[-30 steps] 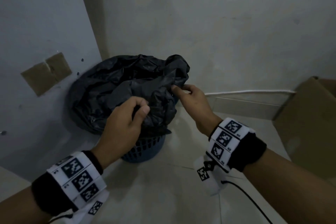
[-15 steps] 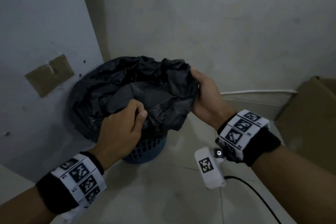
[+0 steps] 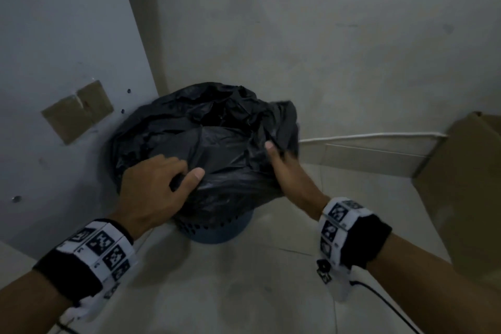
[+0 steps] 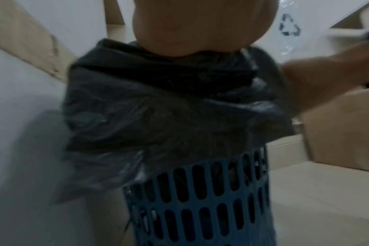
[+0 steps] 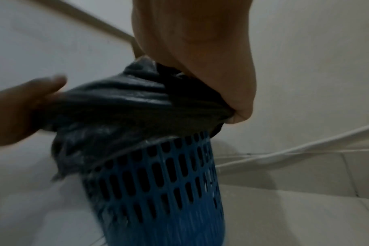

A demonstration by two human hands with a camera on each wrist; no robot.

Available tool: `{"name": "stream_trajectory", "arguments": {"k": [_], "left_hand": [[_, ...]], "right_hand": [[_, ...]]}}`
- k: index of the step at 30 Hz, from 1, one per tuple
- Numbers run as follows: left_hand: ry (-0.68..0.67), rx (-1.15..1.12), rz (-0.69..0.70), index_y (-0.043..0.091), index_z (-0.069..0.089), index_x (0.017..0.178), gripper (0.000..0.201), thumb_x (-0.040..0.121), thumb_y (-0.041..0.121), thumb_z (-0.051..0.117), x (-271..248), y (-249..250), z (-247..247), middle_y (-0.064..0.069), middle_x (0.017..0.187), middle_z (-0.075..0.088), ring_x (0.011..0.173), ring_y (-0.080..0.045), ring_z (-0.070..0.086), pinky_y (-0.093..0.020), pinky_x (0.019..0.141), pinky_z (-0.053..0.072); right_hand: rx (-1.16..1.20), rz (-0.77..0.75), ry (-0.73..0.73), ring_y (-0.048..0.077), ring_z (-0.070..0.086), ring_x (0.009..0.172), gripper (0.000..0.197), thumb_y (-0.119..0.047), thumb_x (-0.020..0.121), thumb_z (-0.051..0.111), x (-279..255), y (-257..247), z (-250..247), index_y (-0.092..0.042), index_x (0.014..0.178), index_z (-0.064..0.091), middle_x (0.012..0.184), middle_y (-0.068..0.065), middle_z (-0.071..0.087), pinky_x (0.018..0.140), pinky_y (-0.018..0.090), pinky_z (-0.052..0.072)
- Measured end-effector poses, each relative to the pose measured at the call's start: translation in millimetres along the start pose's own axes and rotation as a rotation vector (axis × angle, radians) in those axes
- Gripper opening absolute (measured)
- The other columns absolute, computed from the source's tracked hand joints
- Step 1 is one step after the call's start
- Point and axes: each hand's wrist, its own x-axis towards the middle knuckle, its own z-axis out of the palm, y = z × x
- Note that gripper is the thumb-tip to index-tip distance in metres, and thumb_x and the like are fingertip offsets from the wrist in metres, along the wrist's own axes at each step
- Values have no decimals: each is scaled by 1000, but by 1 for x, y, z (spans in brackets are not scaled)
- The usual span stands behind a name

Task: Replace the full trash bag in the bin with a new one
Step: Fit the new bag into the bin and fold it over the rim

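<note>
A black trash bag (image 3: 217,149) lines a blue perforated bin (image 3: 217,230) standing in the corner of the room. Its crumpled edge hangs over the bin's rim. My left hand (image 3: 173,176) is on the near left side of the bag, fingers curled into a fold and thumb lying on top. My right hand (image 3: 279,165) grips the bag's right edge. The right wrist view shows those fingers wrapped round a bunched fold of the bag (image 5: 126,108) just above the bin (image 5: 158,183). In the left wrist view the bag (image 4: 169,108) drapes over the bin (image 4: 200,199).
A large cardboard box (image 3: 466,184) stands on the tiled floor (image 3: 230,293) at the right. A white cable (image 3: 366,136) runs along the base of the back wall. Brown cardboard patches (image 3: 76,111) are stuck on the left wall, close behind the bin.
Both hands have dropped lower on the bag. The right hand came off the raised far-right bunch and now holds the right edge near the rim. The bag lies flatter over the bin.
</note>
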Motion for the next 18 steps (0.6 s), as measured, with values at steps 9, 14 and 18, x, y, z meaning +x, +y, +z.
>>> {"name": "stream_trajectory", "arguments": {"k": [9,14,18], "left_hand": [[-103,-139,-21,20,53,124,47,96,51,33,14,53,2,1,123,56,102,-19,57,-32,80,47],[-204,104,-164,28,34,139,71,87,74,23,15,64,12,-3,84,61,72,-22,55,-28,52,34],[-157,146,-124,34,47,121,68,83,81,16,13,50,13,10,56,44,48,-11,44,-21,39,24]], "right_hand": [[107,128,-363,17,41,138,93,-90,72,22,-8,8,28,-37,148,35,152,-6,40,118,41,29],[-27,121,0,23,65,102,101,-97,64,22,-11,8,5,-17,102,70,110,5,71,98,48,48],[281,207,257,38,65,96,101,-88,72,37,3,8,-21,-1,118,59,114,22,65,83,55,54]]}}
